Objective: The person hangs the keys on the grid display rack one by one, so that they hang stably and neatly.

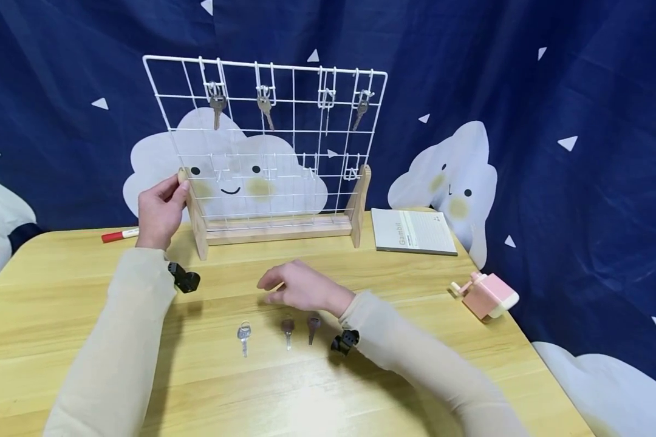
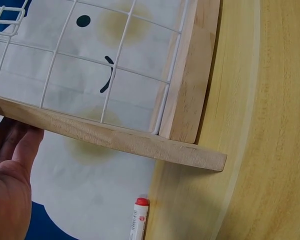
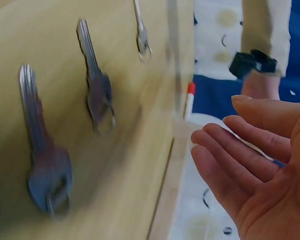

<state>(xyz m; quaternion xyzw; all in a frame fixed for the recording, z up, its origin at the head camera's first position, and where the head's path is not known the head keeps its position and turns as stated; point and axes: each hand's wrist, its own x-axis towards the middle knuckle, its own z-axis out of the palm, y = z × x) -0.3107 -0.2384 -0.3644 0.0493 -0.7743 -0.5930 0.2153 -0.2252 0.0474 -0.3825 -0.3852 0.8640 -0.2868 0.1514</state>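
A white wire grid rack point(image 1: 295, 68) stands upright on wooden supports at the back of the table. My left hand point(image 1: 160, 212) pinches the top of its left wooden upright point(image 1: 198, 224) between thumb and fingers. Several keys hang from hooks along the top row, among them a brass-coloured key point(image 1: 265, 108). Three keys lie on the table: a silver key point(image 1: 243, 332), a middle key point(image 1: 288, 328) and a dark key point(image 1: 313, 325). Just beyond them hovers my right hand point(image 1: 306, 286), fingers relaxed and palm empty in the right wrist view.
Lower hooks point(image 1: 351, 174) on the grid carry no keys. A red-capped marker point(image 1: 120, 235) lies left of the rack, and a notebook point(image 1: 413, 232) to its right. A pink device with a crank point(image 1: 489, 296) sits near the right edge. Dark blue patterned cloth hangs behind.
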